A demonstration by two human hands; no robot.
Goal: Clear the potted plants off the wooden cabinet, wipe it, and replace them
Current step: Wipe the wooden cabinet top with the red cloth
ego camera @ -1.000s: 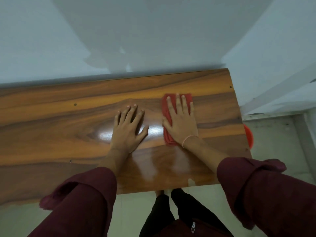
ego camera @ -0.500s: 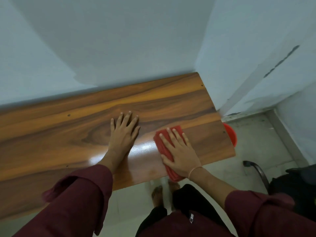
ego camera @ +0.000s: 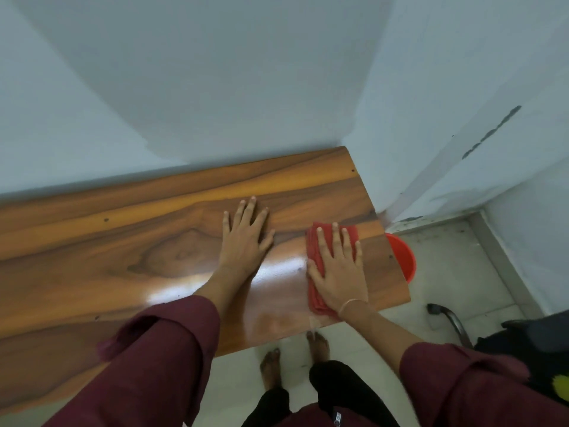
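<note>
The glossy wooden cabinet top (ego camera: 92, 257) runs from the left edge to the room's corner, with no plants on it. My right hand (ego camera: 337, 266) lies flat with straight fingers on a folded red cloth (ego camera: 314, 251), pressing it onto the wood near the right end. My left hand (ego camera: 246, 241) rests palm down on the bare wood just left of the cloth, fingers spread. No potted plant shows anywhere in view.
A red bucket (ego camera: 403, 257) stands on the floor just past the cabinet's right end. A chair's metal leg (ego camera: 452, 318) and dark seat (ego camera: 529, 337) sit at the lower right. Pale walls meet behind the cabinet. My bare feet (ego camera: 292, 355) stand on the tiled floor.
My right hand slid the red cloth from the middle toward the front edge, then back up and right toward the cabinet's end. My left hand stayed flat on the wood.
</note>
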